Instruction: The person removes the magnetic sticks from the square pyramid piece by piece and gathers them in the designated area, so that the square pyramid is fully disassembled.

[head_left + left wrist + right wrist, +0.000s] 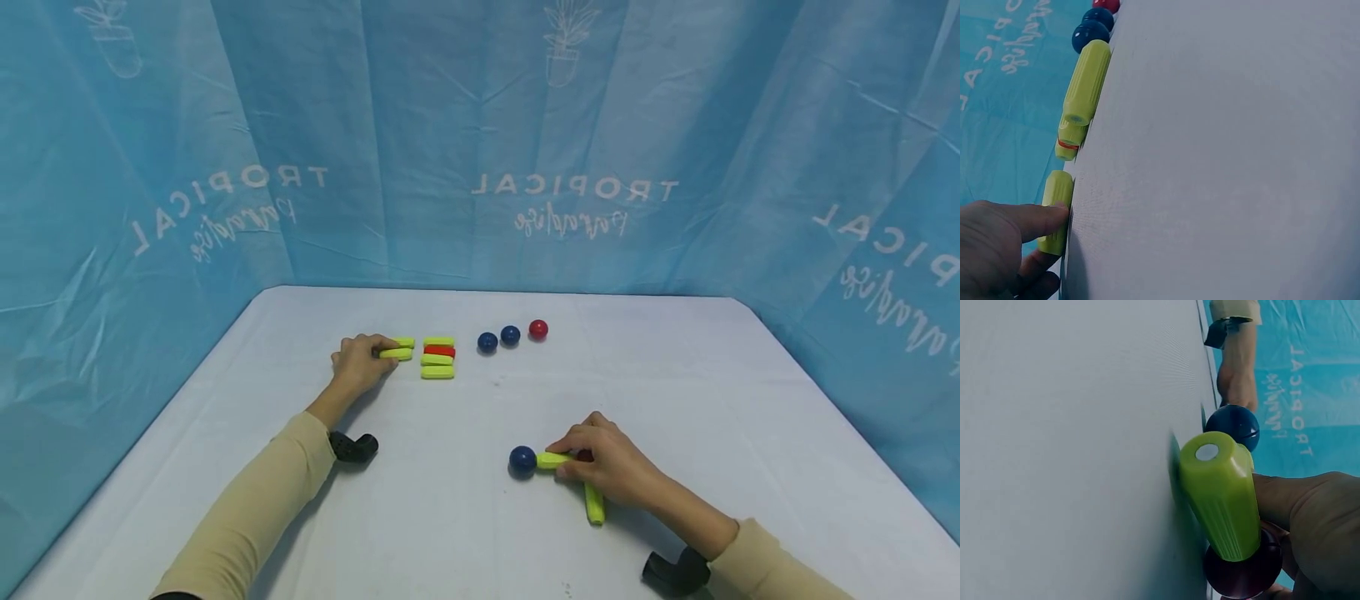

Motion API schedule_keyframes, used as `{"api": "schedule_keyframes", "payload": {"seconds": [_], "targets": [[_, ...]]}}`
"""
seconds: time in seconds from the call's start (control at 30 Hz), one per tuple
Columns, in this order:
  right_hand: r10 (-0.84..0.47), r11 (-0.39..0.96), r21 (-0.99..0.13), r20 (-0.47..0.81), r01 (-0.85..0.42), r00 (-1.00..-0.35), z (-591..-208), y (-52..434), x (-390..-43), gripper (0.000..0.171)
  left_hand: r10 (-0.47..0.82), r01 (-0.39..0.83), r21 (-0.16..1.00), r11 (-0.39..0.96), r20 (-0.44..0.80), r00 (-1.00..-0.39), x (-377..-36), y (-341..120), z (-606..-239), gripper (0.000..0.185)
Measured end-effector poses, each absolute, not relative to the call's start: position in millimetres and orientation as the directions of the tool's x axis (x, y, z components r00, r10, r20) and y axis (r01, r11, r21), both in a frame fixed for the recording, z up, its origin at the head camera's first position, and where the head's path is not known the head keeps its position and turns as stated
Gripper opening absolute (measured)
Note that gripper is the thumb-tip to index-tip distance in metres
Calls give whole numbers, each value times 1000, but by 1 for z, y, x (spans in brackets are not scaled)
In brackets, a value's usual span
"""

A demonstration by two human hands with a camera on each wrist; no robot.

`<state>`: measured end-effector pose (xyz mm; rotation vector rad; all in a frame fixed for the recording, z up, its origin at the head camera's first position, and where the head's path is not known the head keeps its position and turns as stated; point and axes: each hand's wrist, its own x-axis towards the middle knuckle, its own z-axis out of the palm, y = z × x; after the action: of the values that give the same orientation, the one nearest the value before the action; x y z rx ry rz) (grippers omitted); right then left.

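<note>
My left hand (381, 355) pinches a yellow-green stick (396, 353) lying flat at the left of the table; the left wrist view shows a finger and thumb on that stick (1057, 212). A second stick (406, 342) lies just behind it. My right hand (567, 463) grips a small build near the front. In it, a blue ball (522, 461) sits on the end of a yellow-green stick (553, 459), which meets a red ball (583, 456) mostly hidden under my fingers. Another stick (594, 503) points toward me from that red ball (1244, 572).
A row of sticks, three yellow-green (437, 372) and one red (439, 351), lies right of my left hand. Two blue balls (487, 342) and a red ball (537, 329) sit farther right. The white table (750, 400) is walled by a blue curtain (480, 142).
</note>
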<state>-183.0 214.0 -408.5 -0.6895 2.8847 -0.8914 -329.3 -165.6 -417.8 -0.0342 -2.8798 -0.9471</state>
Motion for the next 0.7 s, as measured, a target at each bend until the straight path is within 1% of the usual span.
{"api": "schedule_keyframes", "payload": {"seconds": [0.1,0.17,0.27,0.37,0.43,0.53,0.63,0.7], "targets": [[-442,727,-545,94,-418,-892,-408,213,-183,23,-37,55,614,787,138,-990,-326,-167,-416,35],[-450,724,-544,94,-424,-888,-408,213,-183,22,-59,70,642,763,178,-982,-321,-167,-413,38],[-450,726,-544,87,-421,-889,-407,212,-184,22,-60,140,687,713,259,-964,-307,-160,-407,38],[-445,728,-549,77,-411,-892,-406,212,-184,21,4,226,714,663,298,-954,-283,-142,-400,37],[-441,729,-553,70,-403,-895,-405,212,-185,21,66,259,728,635,283,-957,-263,-124,-396,37],[-437,730,-559,62,-394,-897,-405,212,-185,21,172,258,750,609,192,-966,-231,-95,-393,38],[-434,730,-562,58,-389,-899,-406,212,-185,21,283,270,752,601,116,-952,-207,-70,-397,40],[-431,731,-564,53,-383,-901,-408,212,-185,21,354,301,748,591,95,-930,-197,-57,-400,42]]}}
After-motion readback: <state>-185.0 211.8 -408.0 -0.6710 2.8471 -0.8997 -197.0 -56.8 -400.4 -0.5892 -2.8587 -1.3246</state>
